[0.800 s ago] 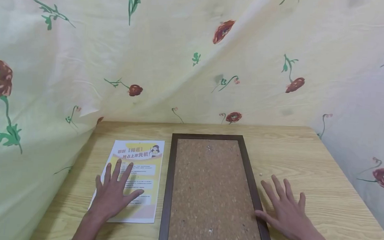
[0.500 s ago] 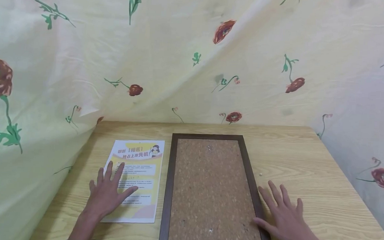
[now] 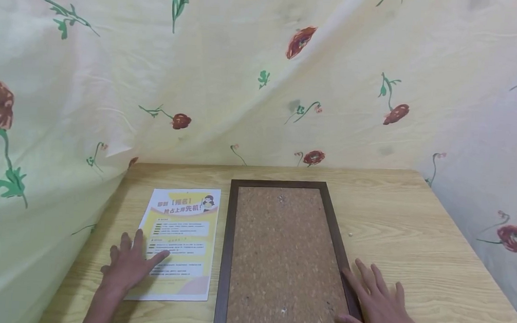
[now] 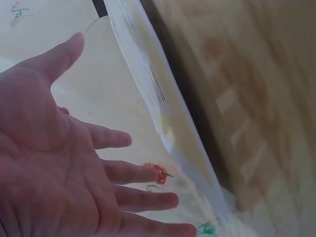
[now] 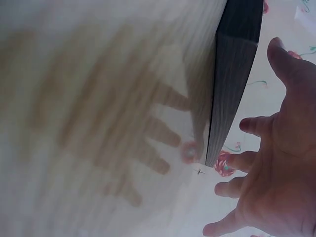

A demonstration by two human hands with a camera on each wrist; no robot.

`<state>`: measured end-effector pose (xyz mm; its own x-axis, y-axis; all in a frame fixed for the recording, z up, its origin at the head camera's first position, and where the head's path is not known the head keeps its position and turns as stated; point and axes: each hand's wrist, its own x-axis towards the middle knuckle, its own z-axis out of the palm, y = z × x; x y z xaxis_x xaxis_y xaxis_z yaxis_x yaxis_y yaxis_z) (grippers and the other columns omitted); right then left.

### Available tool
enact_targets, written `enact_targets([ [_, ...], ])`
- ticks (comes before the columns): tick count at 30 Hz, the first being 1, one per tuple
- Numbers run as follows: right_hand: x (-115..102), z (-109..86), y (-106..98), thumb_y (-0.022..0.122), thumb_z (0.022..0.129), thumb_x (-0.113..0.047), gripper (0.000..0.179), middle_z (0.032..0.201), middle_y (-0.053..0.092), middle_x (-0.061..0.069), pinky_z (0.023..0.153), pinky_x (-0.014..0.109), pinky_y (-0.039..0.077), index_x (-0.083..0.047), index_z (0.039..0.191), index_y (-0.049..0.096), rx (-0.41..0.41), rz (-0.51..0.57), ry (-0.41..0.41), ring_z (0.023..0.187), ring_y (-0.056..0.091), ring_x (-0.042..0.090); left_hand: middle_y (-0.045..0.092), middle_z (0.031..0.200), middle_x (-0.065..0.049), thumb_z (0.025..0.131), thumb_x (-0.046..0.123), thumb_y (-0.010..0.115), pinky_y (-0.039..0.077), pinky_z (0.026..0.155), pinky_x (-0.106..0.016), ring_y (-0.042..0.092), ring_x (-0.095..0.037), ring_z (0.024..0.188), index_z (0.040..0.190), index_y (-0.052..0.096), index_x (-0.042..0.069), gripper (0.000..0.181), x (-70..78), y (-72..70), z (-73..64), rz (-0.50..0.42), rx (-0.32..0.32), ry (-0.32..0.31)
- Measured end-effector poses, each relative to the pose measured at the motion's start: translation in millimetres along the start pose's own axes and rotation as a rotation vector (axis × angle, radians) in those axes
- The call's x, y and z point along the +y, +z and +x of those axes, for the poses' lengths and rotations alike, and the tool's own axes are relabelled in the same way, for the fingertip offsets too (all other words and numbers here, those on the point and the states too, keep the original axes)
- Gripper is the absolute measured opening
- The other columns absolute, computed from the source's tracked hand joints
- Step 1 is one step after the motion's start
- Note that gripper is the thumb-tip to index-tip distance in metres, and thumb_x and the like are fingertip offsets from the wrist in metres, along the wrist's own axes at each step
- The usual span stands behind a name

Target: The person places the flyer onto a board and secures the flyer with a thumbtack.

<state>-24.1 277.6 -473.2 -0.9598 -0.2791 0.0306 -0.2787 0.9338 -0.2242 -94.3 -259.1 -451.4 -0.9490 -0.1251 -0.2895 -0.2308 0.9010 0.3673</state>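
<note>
My left hand (image 3: 126,264), fingers spread, is over the left edge of a yellow and white printed poster (image 3: 182,279) on the table. In the left wrist view the palm of that hand (image 4: 64,148) shows, with nothing held, apart from the poster's edge (image 4: 163,98). A cork board (image 3: 289,251) in a dark brown frame (image 3: 224,257) lies right of the poster. My right hand (image 3: 382,309) is spread at the frame's lower right side, its thumb overlapping the cork in the head view. In the right wrist view this hand (image 5: 276,168) is bare beside the frame's side (image 5: 234,64).
Small shiny pins (image 3: 283,310) sit on the cork near its top and bottom. One small clear pin (image 3: 350,234) lies on the wooden table (image 3: 396,212) right of the board. A flowered cloth (image 3: 228,72) hangs behind and at both sides.
Both hands have drawn back toward the person, the left also shifting left, uncovering more of the poster. Poster and board stay in place.
</note>
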Motion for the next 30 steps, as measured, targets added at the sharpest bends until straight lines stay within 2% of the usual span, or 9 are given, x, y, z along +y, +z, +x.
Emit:
enact_targets([
  [7,-0.5,-9.8,6.9,0.065,0.079,-0.07,0.09,0.152,0.034,0.016,0.085,0.085,0.023,-0.017,0.148,0.043,0.011,-0.049,-0.021,0.132,0.033,0.051,-0.009,0.147,-0.046,0.082,0.08,0.051,0.012,0.078,-0.092,0.0,-0.075,0.124,0.15,0.0,-0.012,0.125,-6.4,-4.5,-0.1,-0.052,-0.093,-0.072],
  [10,-1.0,-13.3,10.3,0.066,0.078,-0.07,0.089,0.153,0.034,0.011,0.085,0.085,0.024,-0.017,0.147,0.044,0.018,-0.048,-0.024,0.131,0.035,0.05,-0.007,0.146,-0.047,0.08,0.08,0.054,0.016,0.078,-0.091,0.002,-0.076,0.123,0.149,0.001,-0.013,0.127,-8.5,-6.1,0.4,-0.066,-0.106,-0.092],
  [15,-3.7,-17.8,15.6,0.064,0.077,-0.073,0.091,0.152,0.033,0.004,0.085,0.084,0.025,-0.017,0.146,0.044,0.015,-0.061,-0.01,0.13,0.038,0.048,0.002,0.14,-0.047,0.078,0.078,0.06,0.028,0.077,-0.088,0.012,-0.075,0.118,0.147,0.006,-0.015,0.128,-12.5,-7.3,1.5,-0.078,-0.109,-0.114],
  [21,-7.7,-23.1,19.3,0.062,0.076,-0.075,0.092,0.152,0.033,0.002,0.083,0.085,0.028,-0.019,0.146,0.042,0.022,-0.083,0.004,0.129,0.04,0.047,0.014,0.127,-0.05,0.079,0.072,0.064,0.04,0.078,-0.078,0.023,-0.075,0.108,0.139,0.013,-0.021,0.122,-18.3,-7.3,2.1,-0.055,-0.09,-0.095],
  [30,-8.2,-24.6,19.1,0.065,0.075,-0.073,0.094,0.152,0.031,0.004,0.073,0.082,0.037,-0.019,0.147,0.039,-0.022,-0.033,0.023,0.128,0.044,0.047,0.027,0.113,-0.047,0.079,0.062,0.07,0.047,0.072,-0.066,0.035,-0.068,0.1,0.124,0.029,-0.027,0.108,-20.0,-5.7,4.7,-0.028,-0.07,-0.097],
])
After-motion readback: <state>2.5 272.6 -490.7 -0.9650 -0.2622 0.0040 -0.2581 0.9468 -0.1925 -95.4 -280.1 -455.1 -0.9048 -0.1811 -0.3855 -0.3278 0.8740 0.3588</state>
